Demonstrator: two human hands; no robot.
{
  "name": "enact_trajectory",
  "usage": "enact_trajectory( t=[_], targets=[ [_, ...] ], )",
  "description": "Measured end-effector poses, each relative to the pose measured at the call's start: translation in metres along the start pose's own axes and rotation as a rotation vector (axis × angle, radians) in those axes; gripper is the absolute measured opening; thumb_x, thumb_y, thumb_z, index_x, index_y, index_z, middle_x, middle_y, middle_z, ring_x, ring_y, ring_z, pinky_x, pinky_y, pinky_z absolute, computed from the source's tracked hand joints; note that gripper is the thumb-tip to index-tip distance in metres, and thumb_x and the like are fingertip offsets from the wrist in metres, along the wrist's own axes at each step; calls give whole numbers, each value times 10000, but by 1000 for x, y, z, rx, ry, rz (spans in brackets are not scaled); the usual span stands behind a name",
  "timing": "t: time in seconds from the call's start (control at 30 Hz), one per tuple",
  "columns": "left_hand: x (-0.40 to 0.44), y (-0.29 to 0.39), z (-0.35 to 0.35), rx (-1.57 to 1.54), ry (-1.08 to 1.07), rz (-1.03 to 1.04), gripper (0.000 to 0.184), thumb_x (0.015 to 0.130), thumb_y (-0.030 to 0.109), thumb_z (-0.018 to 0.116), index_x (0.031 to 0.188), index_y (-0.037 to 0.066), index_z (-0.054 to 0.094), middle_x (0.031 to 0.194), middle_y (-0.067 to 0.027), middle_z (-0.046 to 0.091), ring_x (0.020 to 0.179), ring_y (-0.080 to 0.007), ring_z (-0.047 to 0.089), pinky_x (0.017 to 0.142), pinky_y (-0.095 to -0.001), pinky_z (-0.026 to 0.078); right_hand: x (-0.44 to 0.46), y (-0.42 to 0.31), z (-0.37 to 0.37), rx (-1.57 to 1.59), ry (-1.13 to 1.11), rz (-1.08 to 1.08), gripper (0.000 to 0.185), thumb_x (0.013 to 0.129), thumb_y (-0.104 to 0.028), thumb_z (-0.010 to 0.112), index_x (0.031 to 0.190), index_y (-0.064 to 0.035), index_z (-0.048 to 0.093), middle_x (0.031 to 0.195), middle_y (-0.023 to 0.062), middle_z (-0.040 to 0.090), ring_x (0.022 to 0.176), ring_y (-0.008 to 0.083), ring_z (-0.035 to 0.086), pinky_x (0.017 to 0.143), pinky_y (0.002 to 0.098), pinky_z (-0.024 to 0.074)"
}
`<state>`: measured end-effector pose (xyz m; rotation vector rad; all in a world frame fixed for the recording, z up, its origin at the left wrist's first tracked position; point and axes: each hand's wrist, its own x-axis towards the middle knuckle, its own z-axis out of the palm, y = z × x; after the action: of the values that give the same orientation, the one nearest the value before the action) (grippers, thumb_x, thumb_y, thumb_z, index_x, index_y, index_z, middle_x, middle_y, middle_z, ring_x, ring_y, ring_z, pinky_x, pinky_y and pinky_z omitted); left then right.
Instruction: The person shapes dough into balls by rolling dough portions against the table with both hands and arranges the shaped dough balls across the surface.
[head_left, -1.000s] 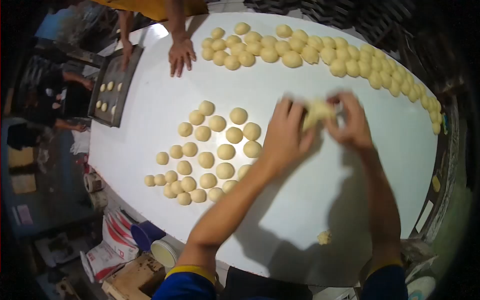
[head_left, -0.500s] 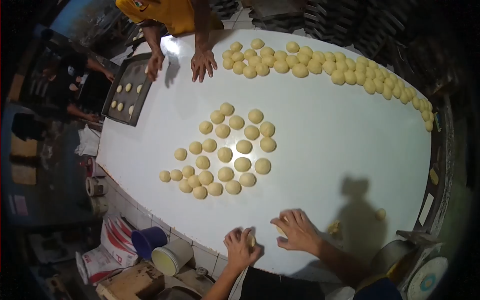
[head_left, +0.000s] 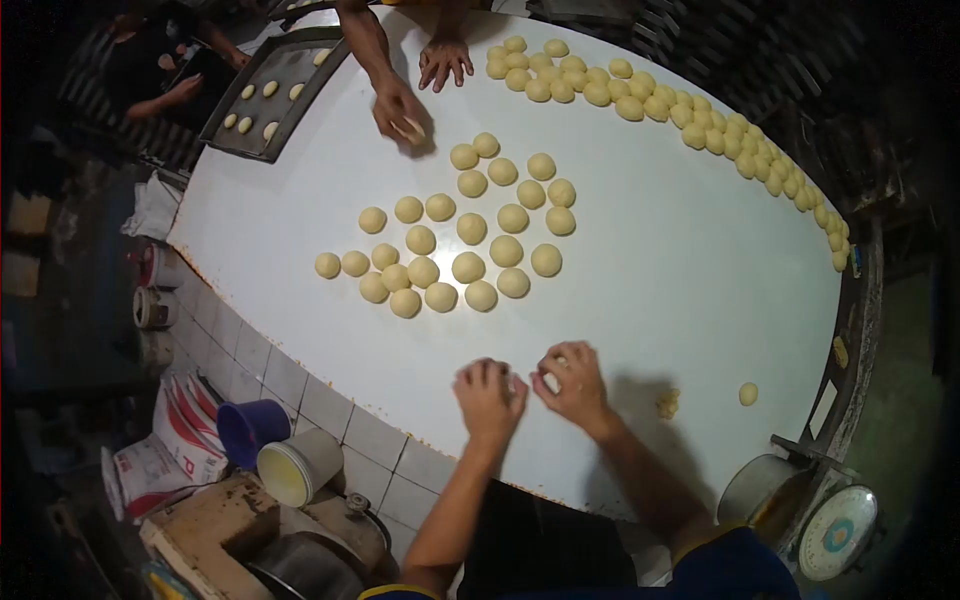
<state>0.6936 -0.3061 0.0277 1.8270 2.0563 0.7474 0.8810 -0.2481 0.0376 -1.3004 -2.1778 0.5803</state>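
Observation:
At the near side of the white table (head_left: 650, 300), my left hand (head_left: 490, 402) curls over the tabletop. A bit of pale dough seems to show between its thumb and fingers, mostly covered. Just to its right, my right hand (head_left: 574, 388) is cupped round a dough ball (head_left: 552, 382), part of which shows under the fingers. Beyond both hands lies a loose group of round dough balls (head_left: 468, 267). Right of my right hand are a small heap of dough scraps (head_left: 668, 403) and a single dough piece (head_left: 748, 394).
A co-worker's hand (head_left: 398, 108) holds a dough ball; their other hand (head_left: 445, 62) lies flat. A dark baking tray (head_left: 270, 145) carries several dough pieces. Many dough balls (head_left: 630, 108) line the far edge. A pot (head_left: 755, 490) and dial scale (head_left: 838, 535) stand at right, buckets (head_left: 300, 468) at lower left.
Both my hands have moved forward over the table and closer together. The co-worker's hand has gone from the tray to the group of balls and taken one. The view has shifted.

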Motion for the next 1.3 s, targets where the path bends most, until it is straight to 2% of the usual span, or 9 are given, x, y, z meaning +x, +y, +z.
enact_trajectory(
  t=[0.2,0.23,0.33,0.57,0.67,0.83,0.97,1.07,1.3],
  targets=[
    [-68,-49,-27,50,-58,111,250,926,230,842,1107,82,751,1268,-159,697,1209,-424,591,1090,-583,458,-66,34,-23,200,60,67,265,840,-170,955,977,-132,731,1072,95,698,969,355,672,889,528,540],
    [-59,-64,-28,186,-60,36,252,920,234,849,1094,80,752,1257,-155,700,1205,-420,589,1084,-587,459,-63,68,-33,-68,-242,-7,233,894,-255,904,998,-140,730,1090,84,699,1056,332,660,925,521,532],
    [25,-28,-13,88,84,18,262,917,238,849,1101,81,749,1234,-156,698,1182,-421,580,1064,-570,454,2,32,-14,-79,108,1,142,959,-236,837,983,-134,742,1087,59,700,1064,337,636,957,502,509],
    [-69,-44,-20,-41,-7,123,301,909,198,843,1156,71,727,1253,-157,694,1190,-397,579,1074,-569,439,-76,39,-26,79,-60,15,219,900,-207,904,964,-130,709,1073,47,710,1079,330,657,919,481,526],
    [-10,-55,-30,109,-4,30,286,883,217,864,1094,82,725,1158,-142,689,1145,-413,578,1005,-574,453,-36,59,-33,-187,7,23,232,894,-225,909,951,-129,707,1082,48,707,1039,337,652,913,485,526],
    [-18,14,3,-73,-31,84,303,913,237,828,1136,61,724,1202,-170,688,1193,-443,573,1056,-569,453,-25,-8,8,49,14,66,182,934,-223,848,931,-107,708,1004,49,690,1034,329,652,936,483,517],
    [-57,-52,-26,1,-36,83,299,896,238,867,1090,72,713,1164,-146,680,1152,-417,575,1016,-559,458,-76,39,-25,17,-130,7,209,876,-194,894,910,-131,697,987,42,691,991,319,651,894,469,514],
    [6,-52,-30,91,35,47,309,889,263,882,1036,77,683,1124,-127,689,1070,-413,555,942,-568,450,-10,53,-22,-175,77,39,207,884,-221,904,891,-141,713,989,36,696,1011,310,646,884,482,509],
    [-70,-33,-14,-14,-78,180,331,873,224,889,1148,100,750,1252,-135,731,1152,-403,623,1066,-548,469,-70,18,-15,60,20,44,208,905,-247,895,843,-144,725,1013,24,718,1027,314,645,955,476,530]
  ],
)
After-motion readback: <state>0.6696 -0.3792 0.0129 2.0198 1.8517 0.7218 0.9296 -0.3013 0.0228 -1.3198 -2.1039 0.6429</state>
